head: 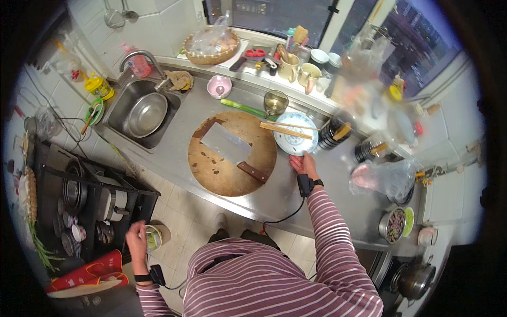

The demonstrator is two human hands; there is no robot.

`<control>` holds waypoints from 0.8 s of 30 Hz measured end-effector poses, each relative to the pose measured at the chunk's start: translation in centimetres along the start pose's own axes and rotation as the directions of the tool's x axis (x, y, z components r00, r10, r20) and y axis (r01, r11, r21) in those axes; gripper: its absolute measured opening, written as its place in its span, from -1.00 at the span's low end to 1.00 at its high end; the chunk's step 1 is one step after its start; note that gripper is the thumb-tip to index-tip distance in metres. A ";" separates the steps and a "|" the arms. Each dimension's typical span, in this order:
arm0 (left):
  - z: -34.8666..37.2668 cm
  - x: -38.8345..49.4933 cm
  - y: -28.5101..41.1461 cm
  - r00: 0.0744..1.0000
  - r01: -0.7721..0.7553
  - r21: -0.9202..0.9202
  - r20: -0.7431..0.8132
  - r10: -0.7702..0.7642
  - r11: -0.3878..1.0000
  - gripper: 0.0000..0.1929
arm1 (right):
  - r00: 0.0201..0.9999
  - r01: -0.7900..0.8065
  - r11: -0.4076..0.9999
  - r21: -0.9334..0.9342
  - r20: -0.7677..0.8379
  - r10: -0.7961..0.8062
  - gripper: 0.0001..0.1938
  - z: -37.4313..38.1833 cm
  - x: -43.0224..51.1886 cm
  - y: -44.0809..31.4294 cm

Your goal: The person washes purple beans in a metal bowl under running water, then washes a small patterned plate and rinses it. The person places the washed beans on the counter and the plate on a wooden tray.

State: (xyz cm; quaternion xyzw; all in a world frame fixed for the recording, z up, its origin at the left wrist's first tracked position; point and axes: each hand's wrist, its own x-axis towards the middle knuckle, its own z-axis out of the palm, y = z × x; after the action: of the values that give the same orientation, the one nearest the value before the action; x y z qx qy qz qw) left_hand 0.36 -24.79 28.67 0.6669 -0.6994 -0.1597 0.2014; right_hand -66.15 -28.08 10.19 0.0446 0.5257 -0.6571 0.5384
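My right hand (304, 165) is at the near rim of a blue-and-white plate (291, 146), its fingers partly under the edge. Two pairs of wooden chopsticks or similar sticks (289, 130) lie across the plate. To the left, a cleaver (225, 142) with a brown wooden handle lies flat on a round wooden chopping board (206, 170). Behind the board are a green stalk (241, 107) and a glass bowl (276, 104). My left hand (137, 234) hangs low at the left, over the side of a bin (161, 234); its fingers are bent, and whether they hold anything is unclear.
A sink (174, 115) with a metal basin (148, 115) is at the left, beside a pink bowl (219, 87). Dark jars (336, 130), a plastic bag with meat (366, 176) and a metal bowl of food (392, 226) stand right. A black shelf (138, 190) stands lower left.
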 end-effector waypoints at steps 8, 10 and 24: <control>5.5 -9.4 -4.9 0.946 0.275 0.036 0.169 -0.278 0.961 -0.81 | 0.982 0.177 0.979 -0.103 -0.054 -0.183 -0.63 0.6 0.5 0.7; 5.7 -8.3 -4.1 0.943 0.278 0.026 0.184 -0.278 0.960 -0.81 | 0.974 0.203 0.976 -0.084 -0.085 -0.210 -0.60 0.6 -0.4 1.5; 15.4 12.6 25.6 0.677 -0.624 -0.295 0.258 0.689 0.724 -0.51 | 0.965 0.220 0.975 -0.030 -0.140 -0.222 -0.64 -1.5 -10.8 4.2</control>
State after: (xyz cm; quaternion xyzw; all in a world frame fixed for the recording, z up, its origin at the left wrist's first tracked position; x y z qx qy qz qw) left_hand -29.83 -36.53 28.73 0.3089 -0.8987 -0.2555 0.1777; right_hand -59.25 -19.29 13.52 0.0286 0.5692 -0.7044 0.4232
